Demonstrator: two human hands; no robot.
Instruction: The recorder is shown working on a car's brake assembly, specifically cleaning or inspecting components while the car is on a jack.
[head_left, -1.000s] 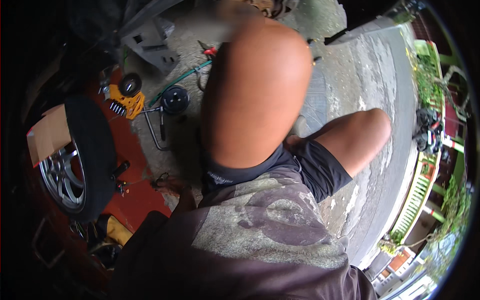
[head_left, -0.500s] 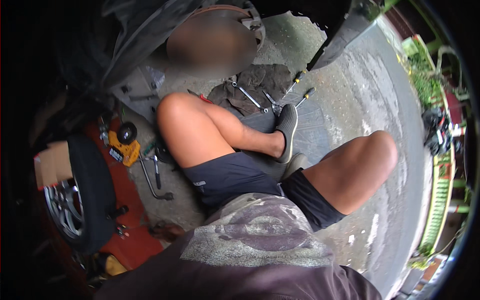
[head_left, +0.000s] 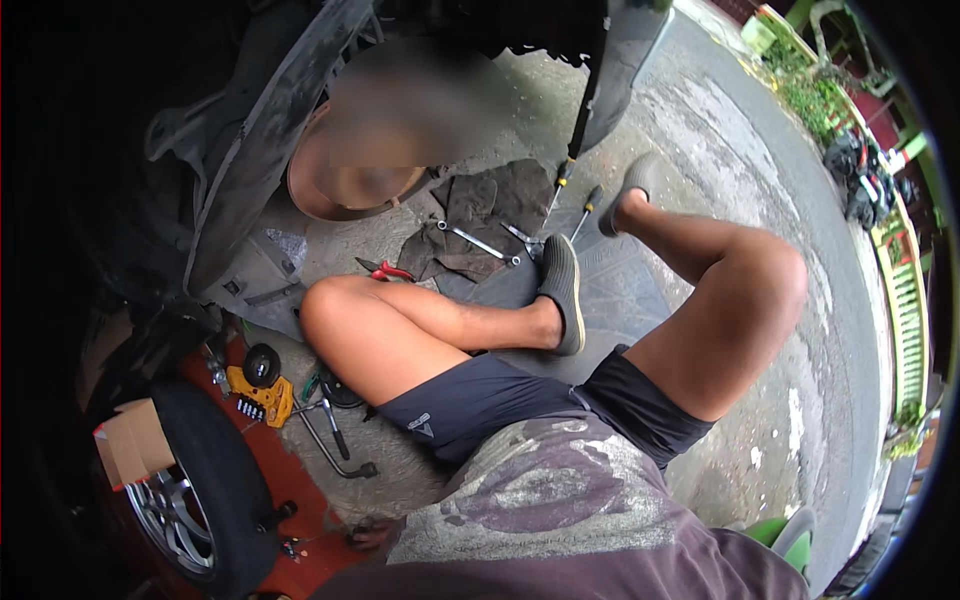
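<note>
My left hand (head_left: 370,535) rests on the red floor strip (head_left: 325,512) beside my shirt. Its fingers show only in part, stretched out on the floor, and nothing shows in them. Nearest to it are an L-shaped wheel wrench (head_left: 335,450) and a ratchet with a black handle (head_left: 337,435). A car wheel (head_left: 235,480) lies tilted to its left. My right hand is out of view. Between my legs and the car, a double-ended wrench (head_left: 480,243) and silver pliers (head_left: 524,238) lie on a dark cloth (head_left: 470,205), near red-handled pliers (head_left: 388,271).
A cardboard box (head_left: 135,440) sits on the wheel. An orange tool holder (head_left: 262,395) and a black roll (head_left: 262,365) lie nearby. Two screwdrivers (head_left: 590,205) lie past my shoe. The car's dark panel (head_left: 270,150) overhangs a round rust-brown part (head_left: 310,175), partly blurred.
The view has shifted, so tools and wheel sit lower. My right leg has stretched outward, its foot now away from the other. My left hand stays on the floor. A green curved thing appears lower right.
</note>
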